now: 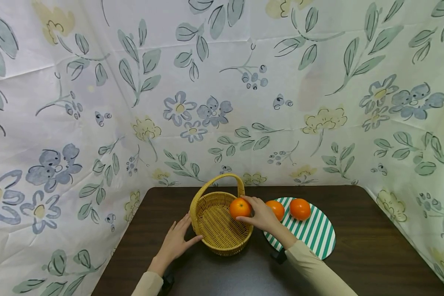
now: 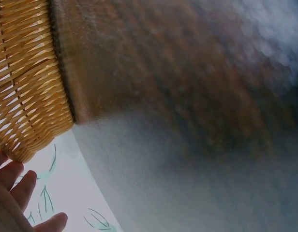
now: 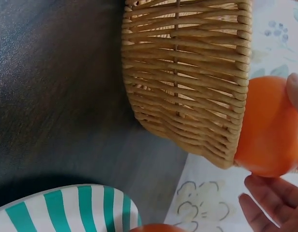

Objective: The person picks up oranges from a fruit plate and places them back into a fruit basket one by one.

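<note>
A yellow wicker basket (image 1: 222, 242) with a tall arched handle stands on the dark table. My right hand (image 1: 262, 214) grips an orange (image 1: 239, 208) between thumb and fingers at the basket's right rim. In the right wrist view that orange (image 3: 270, 126) overlaps the woven rim. My left hand (image 1: 175, 240) is at the basket's left side with its fingers spread, the fingertips right at the weave. In the left wrist view, the left fingers (image 2: 23, 186) lie along the rim of the basket (image 2: 25, 77). The basket's visible floor is bare.
Right of the basket lies an oval plate (image 1: 323, 232) with green and white stripes. It carries two more oranges, one (image 1: 300, 209) near its back edge and another (image 1: 276, 210) partly behind my right hand. A floral cloth (image 1: 244, 102) hangs behind the dark wooden table (image 1: 373, 242).
</note>
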Motion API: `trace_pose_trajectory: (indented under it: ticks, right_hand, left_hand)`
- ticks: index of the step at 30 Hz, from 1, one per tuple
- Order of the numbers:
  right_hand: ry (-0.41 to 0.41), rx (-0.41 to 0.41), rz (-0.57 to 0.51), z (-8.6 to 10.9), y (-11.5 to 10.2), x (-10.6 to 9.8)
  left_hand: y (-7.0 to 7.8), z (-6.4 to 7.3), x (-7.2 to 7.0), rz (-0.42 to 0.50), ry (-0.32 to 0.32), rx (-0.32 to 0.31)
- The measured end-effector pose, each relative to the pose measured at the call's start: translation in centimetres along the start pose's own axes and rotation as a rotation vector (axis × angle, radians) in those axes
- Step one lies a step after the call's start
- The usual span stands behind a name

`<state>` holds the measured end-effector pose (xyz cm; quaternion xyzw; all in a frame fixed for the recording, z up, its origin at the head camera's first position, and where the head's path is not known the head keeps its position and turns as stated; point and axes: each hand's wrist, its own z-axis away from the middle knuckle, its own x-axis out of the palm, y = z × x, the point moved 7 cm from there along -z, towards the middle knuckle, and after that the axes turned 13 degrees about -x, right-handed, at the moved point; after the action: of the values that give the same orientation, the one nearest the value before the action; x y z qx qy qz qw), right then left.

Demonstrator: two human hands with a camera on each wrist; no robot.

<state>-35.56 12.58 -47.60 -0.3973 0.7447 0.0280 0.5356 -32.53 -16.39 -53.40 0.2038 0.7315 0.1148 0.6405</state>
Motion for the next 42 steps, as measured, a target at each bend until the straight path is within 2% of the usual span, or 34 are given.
trace_pose_trajectory:
  ticks: [10,19,23,29,34,42]
  right_hand:
    - [0.01,0.011,0.0,0.0,-0.7,-0.2]
    - [0.014,-0.011,-0.005,-0.3,-1.3,-0.3]
    - [0.003,-0.003,-0.013,-0.5,-1.2,0.0]
    - [-0.004,0.007,-0.061,-0.8,-1.3,0.6]
    - [-0.017,0.004,-0.089,-1.2,-1.8,1.0]
    - [-0.051,-0.019,-0.075,-1.7,-1.9,2.4]
  left_hand:
    - [0.1,0.0,-0.1,0.006,0.008,-0.008]
    - [0.2,0.0,-0.2,0.016,0.031,0.017]
    - [0.3,0.0,-0.2,0.021,0.033,0.023]
    - [0.1,0.0,-0.1,0.016,-0.001,0.003]
    - [0.3,0.1,-0.2,0.019,0.008,0.011]
    - [0.5,0.2,-0.4,0.033,0.01,0.017]
